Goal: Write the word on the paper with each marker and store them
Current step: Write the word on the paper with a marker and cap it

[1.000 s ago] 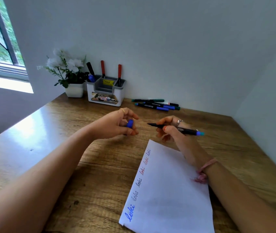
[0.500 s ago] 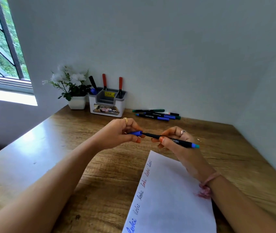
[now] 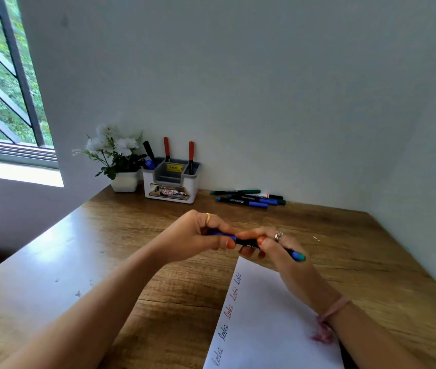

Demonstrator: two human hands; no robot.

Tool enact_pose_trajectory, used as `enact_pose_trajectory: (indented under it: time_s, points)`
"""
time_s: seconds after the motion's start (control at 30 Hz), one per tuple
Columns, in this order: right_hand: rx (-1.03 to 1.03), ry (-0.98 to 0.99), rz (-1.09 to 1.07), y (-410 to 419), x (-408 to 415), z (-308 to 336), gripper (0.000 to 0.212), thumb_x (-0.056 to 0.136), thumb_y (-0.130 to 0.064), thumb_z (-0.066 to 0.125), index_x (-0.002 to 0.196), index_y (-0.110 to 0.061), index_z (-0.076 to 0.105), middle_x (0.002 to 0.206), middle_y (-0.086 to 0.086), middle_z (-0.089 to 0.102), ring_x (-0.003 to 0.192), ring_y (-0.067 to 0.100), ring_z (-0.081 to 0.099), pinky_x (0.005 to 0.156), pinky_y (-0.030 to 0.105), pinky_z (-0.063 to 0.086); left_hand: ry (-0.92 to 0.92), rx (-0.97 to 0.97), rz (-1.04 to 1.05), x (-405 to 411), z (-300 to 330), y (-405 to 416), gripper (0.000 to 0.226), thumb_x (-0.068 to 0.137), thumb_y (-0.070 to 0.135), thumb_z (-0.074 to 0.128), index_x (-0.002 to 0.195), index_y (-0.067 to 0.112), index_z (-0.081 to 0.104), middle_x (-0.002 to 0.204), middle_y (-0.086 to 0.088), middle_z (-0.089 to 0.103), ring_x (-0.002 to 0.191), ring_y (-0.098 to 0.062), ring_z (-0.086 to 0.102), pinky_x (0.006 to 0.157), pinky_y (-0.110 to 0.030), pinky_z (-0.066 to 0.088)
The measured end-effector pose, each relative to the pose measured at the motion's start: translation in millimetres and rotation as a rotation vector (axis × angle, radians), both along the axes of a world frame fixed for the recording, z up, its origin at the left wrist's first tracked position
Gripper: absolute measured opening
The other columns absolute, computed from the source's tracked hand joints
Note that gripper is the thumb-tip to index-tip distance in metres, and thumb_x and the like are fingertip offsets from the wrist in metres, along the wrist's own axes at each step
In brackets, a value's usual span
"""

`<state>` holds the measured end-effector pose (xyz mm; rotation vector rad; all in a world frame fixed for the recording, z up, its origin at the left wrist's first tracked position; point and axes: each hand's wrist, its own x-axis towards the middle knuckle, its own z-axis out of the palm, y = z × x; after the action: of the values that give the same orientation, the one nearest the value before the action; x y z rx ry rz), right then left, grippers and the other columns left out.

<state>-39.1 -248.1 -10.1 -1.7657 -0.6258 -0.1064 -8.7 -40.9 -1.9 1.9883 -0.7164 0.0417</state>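
Observation:
Above the wooden desk, both hands meet on one blue marker (image 3: pixel 295 254). My left hand (image 3: pixel 198 235) grips its blue cap (image 3: pixel 222 234), which sits on the marker's tip end. My right hand (image 3: pixel 270 246) holds the black barrel, and the blue-green back end sticks out to the right. A white paper (image 3: pixel 272 328) lies under my right wrist, with the word written several times along its left edge in blue, dark and red ink. A white and grey organizer (image 3: pixel 171 182) at the back holds three markers.
Several loose markers (image 3: pixel 248 198) lie by the wall, right of the organizer. A small white pot of flowers (image 3: pixel 121 161) stands left of it. The window is at far left, and walls close off the desk's back and right sides.
The hands came together: the cap in my left hand went from apart from the tip to pushed over it. The view tilted up, so the paper sits lower in frame.

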Motion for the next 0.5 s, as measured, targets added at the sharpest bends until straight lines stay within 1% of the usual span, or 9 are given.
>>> enact_pose_trajectory:
  time_s: [0.07, 0.13, 0.2, 0.27, 0.33, 0.37, 0.43, 0.47, 0.5]
  points:
    - [-0.014, 0.013, 0.017, 1.7, -1.0, -3.5, 0.029, 0.088, -0.020, 0.039, 0.089, -0.030, 0.067, 0.090, -0.016, 0.070, 0.087, 0.001, 0.066, 0.073, 0.013, 0.049, 0.007, -0.011, -0.018, -1.1, 0.9, -1.8, 0.025, 0.077, 0.010, 0.073, 0.098, 0.024, 0.072, 0.087, 0.008, 0.071, 0.079, -0.008, 0.065, 0.074, -0.022, 0.052]
    - [0.005, 0.029, 0.022, 0.7, 0.5, -7.8, 0.028, 0.087, -0.024, 0.039, 0.083, -0.035, 0.064, 0.092, -0.017, 0.067, 0.086, 0.003, 0.065, 0.074, 0.015, 0.049, -0.015, -0.007, -0.024, -2.1, 2.0, -3.1, 0.030, 0.076, 0.009, 0.074, 0.090, 0.036, 0.070, 0.085, 0.015, 0.070, 0.079, -0.006, 0.064, 0.074, -0.020, 0.051]
    - [0.011, 0.017, 0.042, 0.6, 0.8, -10.3, 0.026, 0.088, -0.023, 0.039, 0.082, -0.035, 0.061, 0.092, -0.017, 0.065, 0.088, 0.004, 0.064, 0.076, 0.015, 0.049, -0.054, 0.015, -0.033, -3.3, 3.7, -3.5, 0.041, 0.076, 0.008, 0.074, 0.085, 0.047, 0.067, 0.082, 0.022, 0.068, 0.080, -0.003, 0.064, 0.074, -0.017, 0.050]
    - [0.000, 0.003, 0.072, 0.6, -0.1, -10.8, 0.023, 0.088, -0.023, 0.039, 0.085, -0.032, 0.059, 0.092, -0.020, 0.063, 0.091, 0.004, 0.063, 0.080, 0.015, 0.048, -0.066, 0.011, -0.050, -4.4, 4.7, -3.4, 0.045, 0.075, 0.007, 0.074, 0.083, 0.051, 0.067, 0.084, 0.022, 0.068, 0.082, -0.003, 0.064, 0.075, -0.015, 0.049]
    - [0.003, 0.012, 0.095, -0.1, 0.9, -11.0, 0.018, 0.088, -0.022, 0.039, 0.088, -0.026, 0.057, 0.091, -0.021, 0.062, 0.093, 0.004, 0.063, 0.080, 0.015, 0.049, -0.047, -0.016, -0.059, -4.6, 4.5, -3.0, 0.041, 0.074, 0.006, 0.075, 0.085, 0.045, 0.070, 0.085, 0.019, 0.070, 0.083, -0.005, 0.065, 0.075, -0.017, 0.050]
    - [-0.001, 0.024, 0.100, -0.4, 2.5, -10.6, 0.017, 0.088, -0.023, 0.040, 0.089, -0.024, 0.057, 0.090, -0.021, 0.062, 0.093, 0.004, 0.063, 0.080, 0.016, 0.049, -0.015, -0.044, -0.063, -4.4, 3.6, -2.7, 0.038, 0.073, 0.003, 0.074, 0.087, 0.039, 0.070, 0.084, 0.018, 0.070, 0.082, -0.004, 0.066, 0.075, -0.017, 0.050]
    - [-0.017, 0.064, 0.102, -1.7, 5.8, -9.0, 0.013, 0.088, -0.025, 0.043, 0.094, -0.024, 0.055, 0.090, -0.020, 0.065, 0.091, 0.007, 0.065, 0.079, 0.020, 0.051, 0.114, -0.144, -0.073, -3.5, 1.1, -2.7, 0.029, 0.071, -0.001, 0.074, 0.088, 0.022, 0.071, 0.084, 0.011, 0.073, 0.083, -0.006, 0.068, 0.075, -0.018, 0.052]
    - [-0.017, 0.090, 0.108, -2.7, 7.4, -8.2, 0.011, 0.089, -0.026, 0.048, 0.098, -0.023, 0.054, 0.091, -0.018, 0.067, 0.090, 0.008, 0.066, 0.079, 0.021, 0.052, 0.183, -0.194, -0.062, -2.4, 0.5, -2.1, 0.026, 0.069, 0.001, 0.075, 0.089, 0.016, 0.071, 0.085, 0.004, 0.074, 0.083, -0.010, 0.068, 0.075, -0.021, 0.054]
    - [-0.025, 0.111, 0.116, -4.2, 8.8, -7.7, 0.014, 0.090, -0.026, 0.054, 0.103, -0.022, 0.052, 0.093, -0.015, 0.069, 0.089, 0.008, 0.066, 0.080, 0.022, 0.052, 0.239, -0.238, -0.033, -0.9, -0.1, -0.4, 0.028, 0.066, 0.004, 0.076, 0.092, 0.013, 0.069, 0.086, -0.001, 0.074, 0.082, -0.014, 0.068, 0.075, -0.024, 0.055]
